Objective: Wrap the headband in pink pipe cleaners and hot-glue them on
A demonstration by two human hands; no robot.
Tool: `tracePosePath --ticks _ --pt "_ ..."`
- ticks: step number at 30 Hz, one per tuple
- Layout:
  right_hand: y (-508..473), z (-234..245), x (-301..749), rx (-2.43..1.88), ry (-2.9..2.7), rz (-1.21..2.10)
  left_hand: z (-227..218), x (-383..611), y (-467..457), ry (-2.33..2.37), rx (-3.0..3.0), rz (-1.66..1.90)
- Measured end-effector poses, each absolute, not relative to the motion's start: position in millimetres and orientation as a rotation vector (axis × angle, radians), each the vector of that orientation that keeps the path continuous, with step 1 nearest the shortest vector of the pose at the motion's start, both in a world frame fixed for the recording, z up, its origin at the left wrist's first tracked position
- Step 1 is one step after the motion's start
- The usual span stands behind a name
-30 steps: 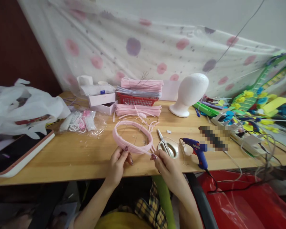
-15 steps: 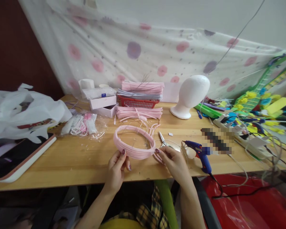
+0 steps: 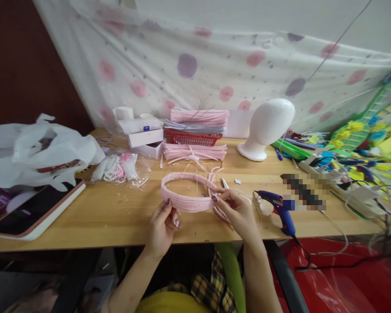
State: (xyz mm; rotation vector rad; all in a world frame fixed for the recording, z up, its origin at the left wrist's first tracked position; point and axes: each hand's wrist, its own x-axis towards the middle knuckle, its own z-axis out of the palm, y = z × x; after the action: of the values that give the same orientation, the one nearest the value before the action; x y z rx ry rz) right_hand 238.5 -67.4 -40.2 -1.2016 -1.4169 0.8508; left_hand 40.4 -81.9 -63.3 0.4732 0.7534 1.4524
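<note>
A pink ring of several stacked pipe cleaners [image 3: 190, 204] is held just above the table, with thin wires showing inside and behind it. My left hand [image 3: 163, 221] pinches its lower left edge between thumb and fingers. At the right side, my right hand [image 3: 236, 211] grips the ring where loose pink ends stick out and hang down. Scissors [image 3: 225, 183] lie just behind my right hand, partly hidden by it. A bundle of pink pipe cleaners [image 3: 195, 152] rests on the table beyond the ring.
A blue glue gun [image 3: 278, 206] lies to the right, near a power strip [image 3: 332, 182]. Behind stand a white foam head [image 3: 269, 126] and a red basket [image 3: 193, 138]. On the left are bagged beads [image 3: 117, 167], a tablet-like device [image 3: 39, 213] and a white plastic bag [image 3: 35, 148].
The ring has tilted a little flatter, and both hands still hold it. My right fingers have shifted on its right side. The whole view has moved slightly.
</note>
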Motion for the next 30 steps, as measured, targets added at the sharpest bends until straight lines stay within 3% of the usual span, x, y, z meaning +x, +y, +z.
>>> tracePosePath --ticks 9,18,30 --pt "-81 -42 233 -1.220 -1.370 0.817 -61 42 -80 0.720 0.437 1.486" --pt "-94 -35 197 -1.252 -1.216 0.685 -70 44 -80 0.835 0.847 1.285" --pt "-89 -46 169 -1.206 -1.338 0.743 -79 58 -81 0.861 0.766 1.474"
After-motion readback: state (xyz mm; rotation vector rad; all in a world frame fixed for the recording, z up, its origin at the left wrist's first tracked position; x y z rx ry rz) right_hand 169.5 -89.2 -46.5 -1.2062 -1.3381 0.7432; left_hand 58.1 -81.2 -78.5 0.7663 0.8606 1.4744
